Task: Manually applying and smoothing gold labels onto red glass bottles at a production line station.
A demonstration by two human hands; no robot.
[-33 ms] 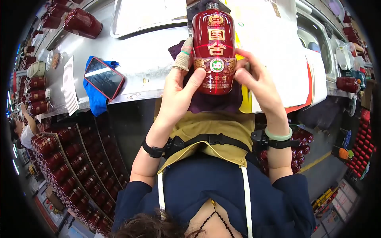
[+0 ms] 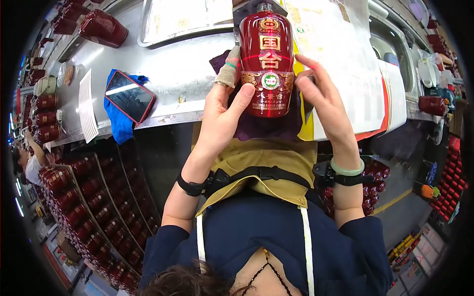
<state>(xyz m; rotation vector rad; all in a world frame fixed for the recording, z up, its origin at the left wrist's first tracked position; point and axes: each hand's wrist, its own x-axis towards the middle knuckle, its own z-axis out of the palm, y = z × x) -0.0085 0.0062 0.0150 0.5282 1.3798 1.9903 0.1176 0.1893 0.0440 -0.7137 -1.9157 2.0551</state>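
Left fingers (image 2: 241,99) holding red bottle (image 2: 267,65), right fingers (image 2: 318,72) beside

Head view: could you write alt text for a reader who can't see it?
The left hand touches the left side of a red bottle with gold markings; the right hand is close beside it, contact unclear. To the left, a phone lies on a blue cloth.

Large gold characters (image 2: 269,43), round green-and-white emblem (image 2: 270,81) and smaller gold lettering (image 2: 269,105) on the red bottle (image 2: 266,69)
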